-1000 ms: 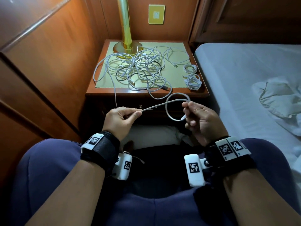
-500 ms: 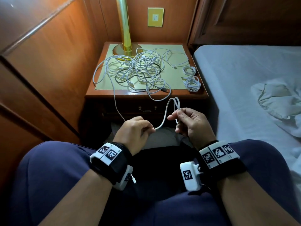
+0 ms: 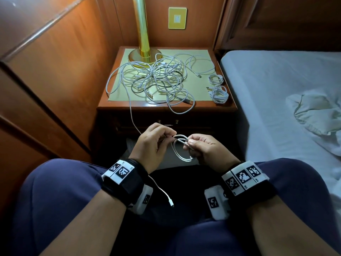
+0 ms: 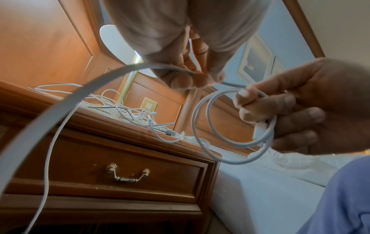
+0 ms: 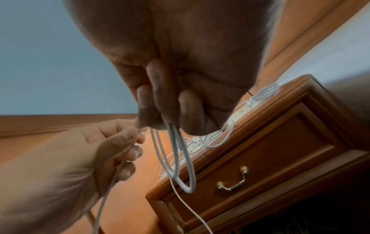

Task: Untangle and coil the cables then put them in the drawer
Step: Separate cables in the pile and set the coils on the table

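White cable (image 3: 181, 150) looped in right grip (image 3: 204, 151), left grip (image 3: 153, 143) pinching its run, before closed drawer (image 4: 124, 166).

Both forearms reach forward over the lap, wrists banded, the hands close together in front of the knees; the left hand (image 3: 154, 143) has its thumb and fingertips pinched on a white cable (image 3: 181, 150), its other fingers curled beneath. The right hand (image 3: 204, 150) is curled, thumb pressed against the forefinger, gripping the cable's small loops; its knuckles face up.
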`<control>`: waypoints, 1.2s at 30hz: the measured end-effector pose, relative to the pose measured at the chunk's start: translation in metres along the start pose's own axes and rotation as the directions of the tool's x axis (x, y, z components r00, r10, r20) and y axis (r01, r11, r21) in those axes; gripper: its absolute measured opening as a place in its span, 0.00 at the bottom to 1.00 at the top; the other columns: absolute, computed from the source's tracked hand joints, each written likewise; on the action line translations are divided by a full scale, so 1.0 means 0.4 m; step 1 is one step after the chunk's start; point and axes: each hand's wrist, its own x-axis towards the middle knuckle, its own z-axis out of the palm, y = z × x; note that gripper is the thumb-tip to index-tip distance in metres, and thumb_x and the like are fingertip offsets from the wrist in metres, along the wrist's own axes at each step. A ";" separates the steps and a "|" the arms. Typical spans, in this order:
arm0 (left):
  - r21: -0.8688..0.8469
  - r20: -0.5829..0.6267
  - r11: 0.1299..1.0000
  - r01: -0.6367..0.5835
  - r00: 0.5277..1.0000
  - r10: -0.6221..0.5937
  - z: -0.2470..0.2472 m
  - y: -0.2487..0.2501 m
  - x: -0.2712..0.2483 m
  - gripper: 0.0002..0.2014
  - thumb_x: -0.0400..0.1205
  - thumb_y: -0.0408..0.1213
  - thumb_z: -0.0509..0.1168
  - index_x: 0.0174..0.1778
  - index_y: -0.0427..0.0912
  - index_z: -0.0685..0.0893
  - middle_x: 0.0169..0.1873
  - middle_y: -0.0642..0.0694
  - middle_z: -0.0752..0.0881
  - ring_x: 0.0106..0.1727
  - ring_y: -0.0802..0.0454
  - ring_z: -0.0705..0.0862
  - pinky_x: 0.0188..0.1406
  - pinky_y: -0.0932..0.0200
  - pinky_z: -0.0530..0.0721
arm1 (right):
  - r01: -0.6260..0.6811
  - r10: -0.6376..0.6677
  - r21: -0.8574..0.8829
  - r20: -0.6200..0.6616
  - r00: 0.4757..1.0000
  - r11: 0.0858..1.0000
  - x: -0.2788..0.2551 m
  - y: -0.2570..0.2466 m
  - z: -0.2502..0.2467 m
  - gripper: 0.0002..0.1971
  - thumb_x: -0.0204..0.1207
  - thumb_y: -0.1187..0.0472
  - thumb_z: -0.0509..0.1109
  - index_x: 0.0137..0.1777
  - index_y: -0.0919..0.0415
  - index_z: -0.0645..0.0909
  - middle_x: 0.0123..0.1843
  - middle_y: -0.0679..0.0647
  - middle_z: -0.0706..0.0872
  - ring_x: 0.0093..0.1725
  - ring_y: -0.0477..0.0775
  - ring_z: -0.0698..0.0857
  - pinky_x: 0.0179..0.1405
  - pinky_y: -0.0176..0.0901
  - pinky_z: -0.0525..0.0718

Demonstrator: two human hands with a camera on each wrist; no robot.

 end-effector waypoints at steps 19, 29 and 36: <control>-0.562 0.172 0.637 0.528 0.827 -0.535 0.017 0.049 -0.008 0.11 0.82 0.41 0.70 0.47 0.35 0.90 0.39 0.41 0.93 0.41 0.51 0.92 0.41 0.63 0.87 | -0.019 -0.022 0.386 0.102 0.995 0.922 0.000 0.005 -0.022 0.09 0.76 0.55 0.61 0.37 0.58 0.74 0.26 0.48 0.63 0.17 0.43 0.57 0.19 0.40 0.52; -0.843 0.381 0.142 0.519 0.761 -0.525 0.013 0.046 0.008 0.17 0.74 0.26 0.69 0.59 0.33 0.82 0.39 0.41 0.89 0.37 0.52 0.88 0.42 0.61 0.88 | 0.052 -0.042 0.145 -0.071 0.997 0.988 0.017 0.008 0.005 0.17 0.91 0.61 0.52 0.40 0.58 0.72 0.24 0.44 0.68 0.19 0.42 0.61 0.20 0.39 0.54; -0.659 0.280 0.490 0.571 0.790 -0.545 0.036 0.041 0.001 0.15 0.75 0.26 0.74 0.54 0.42 0.80 0.39 0.46 0.85 0.36 0.54 0.82 0.37 0.60 0.85 | 0.183 -0.205 -0.144 -0.158 0.966 0.973 0.037 0.044 0.008 0.13 0.81 0.49 0.58 0.38 0.52 0.77 0.28 0.43 0.74 0.25 0.39 0.70 0.24 0.29 0.68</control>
